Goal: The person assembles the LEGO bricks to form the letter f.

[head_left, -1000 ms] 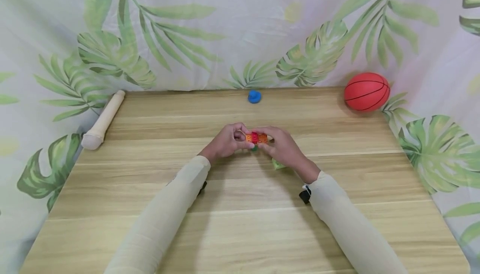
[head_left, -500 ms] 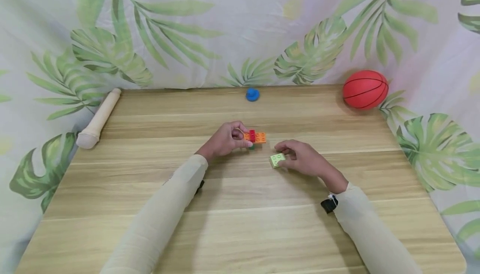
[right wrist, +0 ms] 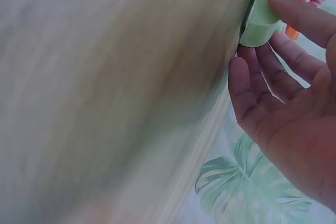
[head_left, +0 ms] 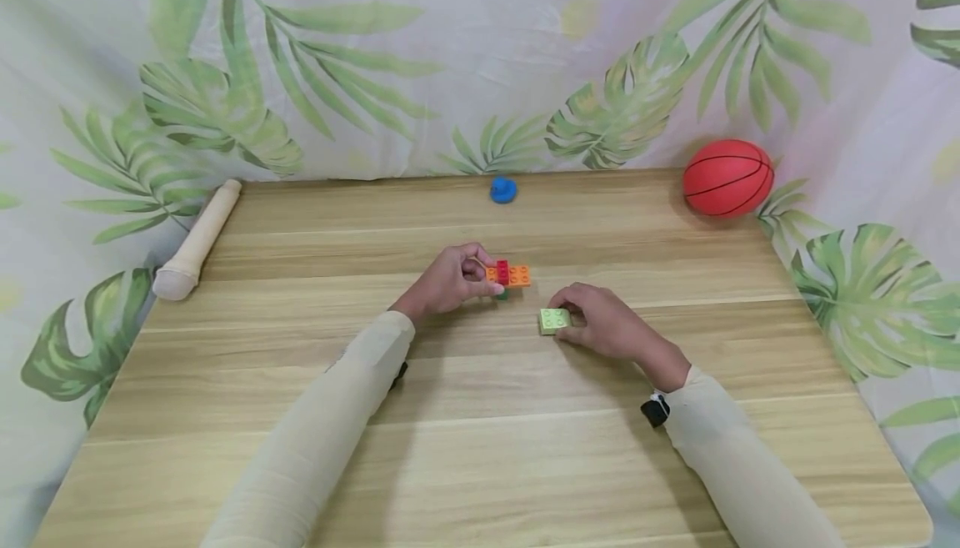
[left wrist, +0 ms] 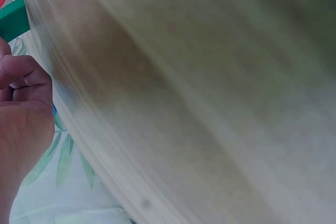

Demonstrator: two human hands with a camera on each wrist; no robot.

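My left hand [head_left: 450,279] pinches a small stack of toy building bricks near the middle of the table. In it a red brick [head_left: 502,271] sits across an orange brick [head_left: 519,275], with a green brick [left wrist: 14,19] underneath. To the right and nearer, a light green brick [head_left: 554,320] stands on the table, studs up. My right hand [head_left: 606,323] has thumb and fingers on either side of this brick and pinches it, as the right wrist view also shows. The two hands are apart.
A blue rubber duck [head_left: 503,190] sits at the table's back edge. A red ball [head_left: 728,178] rests at the back right corner. Along the left edge lies a pale toy microphone [head_left: 197,241]. A leaf-print cloth [head_left: 480,56] hangs behind the wooden table [head_left: 480,448].
My right hand has let go of the brick stack, moved right and nearer, and taken hold of the light green brick, which has turned slightly. The left hand keeps its grip on the stack.
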